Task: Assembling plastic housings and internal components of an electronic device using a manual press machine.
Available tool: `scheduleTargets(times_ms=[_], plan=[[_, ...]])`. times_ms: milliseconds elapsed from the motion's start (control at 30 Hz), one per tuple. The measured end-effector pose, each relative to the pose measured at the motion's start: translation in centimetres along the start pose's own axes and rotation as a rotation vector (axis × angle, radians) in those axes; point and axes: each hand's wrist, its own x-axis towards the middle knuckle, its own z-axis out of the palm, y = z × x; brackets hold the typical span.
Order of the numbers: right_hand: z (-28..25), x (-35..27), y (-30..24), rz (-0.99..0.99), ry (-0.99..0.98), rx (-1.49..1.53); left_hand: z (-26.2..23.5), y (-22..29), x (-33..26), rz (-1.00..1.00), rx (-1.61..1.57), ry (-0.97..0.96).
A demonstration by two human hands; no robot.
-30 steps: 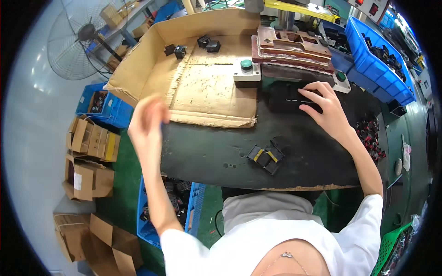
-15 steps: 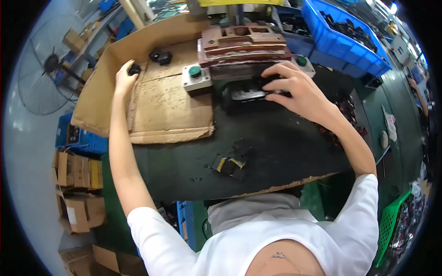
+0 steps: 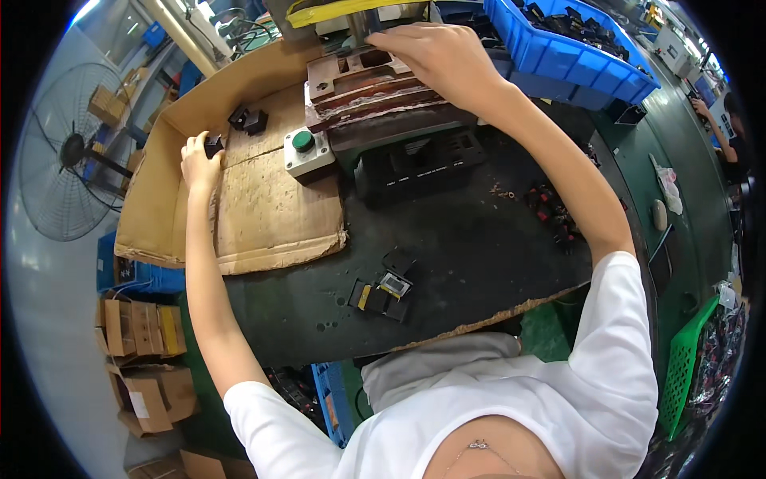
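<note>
head view:
parts in cardboard tray: three small black blocky parts; one under the left hand [image 3: 199, 160], two black parts [image 3: 248, 120] lie just beyond it.
left hand: fingers curled on the small black part [image 3: 213, 145] at the tray's left wall.
right hand [image 3: 435, 56]: lies flat on the rusty metal die [image 3: 375, 84]; whether it holds anything i cannot tell.
cardboard tray [image 3: 271, 215]: worn, brown, frayed.
button box [image 3: 307, 152]: one, pale, round green cap.
table parts [image 3: 384, 287]: small black cluster on dark mat.
</note>
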Motion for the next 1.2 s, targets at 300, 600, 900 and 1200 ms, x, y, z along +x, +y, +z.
scheduleTargets(times_ms=[300, 600, 900, 1200], plan=[[3.2, 0.5, 2.5, 0.102, -0.304, 0.318, -1.1, -0.8, 1.3, -0.436, -1.092, 0.269], [-4.8, -1.5, -3.8, -0.026, -0.727, 0.31, -8.9, 1.3, 3.2, -0.556, -1.995, 0.245], [-2.5, -4.2, -4.4, -0.059, -0.749, 0.45, -9.8, 5.2, 3.6, -0.568, -2.146, 0.013], [-2.3, -4.7, -5.8, -0.063, -0.719, 0.256, -8.6, 7.3, 2.5, 0.198, -1.994, -0.214]])
